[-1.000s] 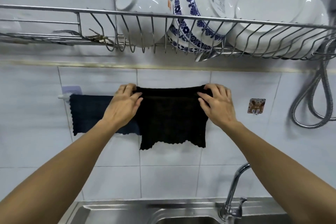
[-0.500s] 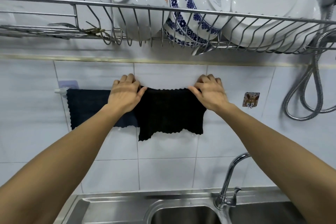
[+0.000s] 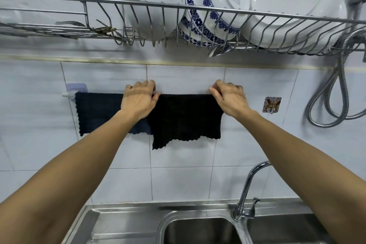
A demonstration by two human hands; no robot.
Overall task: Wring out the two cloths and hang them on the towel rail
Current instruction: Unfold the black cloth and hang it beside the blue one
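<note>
A black cloth (image 3: 186, 119) hangs flat against the tiled wall, draped over the towel rail (image 3: 68, 94), whose white left end shows by a purple wall mount. A dark blue cloth (image 3: 99, 113) hangs on the same rail to its left, its right part hidden behind my left wrist. My left hand (image 3: 138, 100) rests on the black cloth's upper left corner, fingers curled over the rail. My right hand (image 3: 229, 98) pinches the upper right corner at the top edge.
A steel dish rack (image 3: 178, 9) with white bowls, a blue-patterned bowl (image 3: 210, 6) and plates hangs close above my hands. A sticker hook (image 3: 271, 104) is on the wall to the right, a metal hose (image 3: 332, 93) beyond it. Below are the tap (image 3: 247, 190) and sink (image 3: 198, 228).
Both hands have shifted up to the black cloth's top edge and slightly apart, and the cloth now hangs flatter over the rail. The camera has tilted down a little.
</note>
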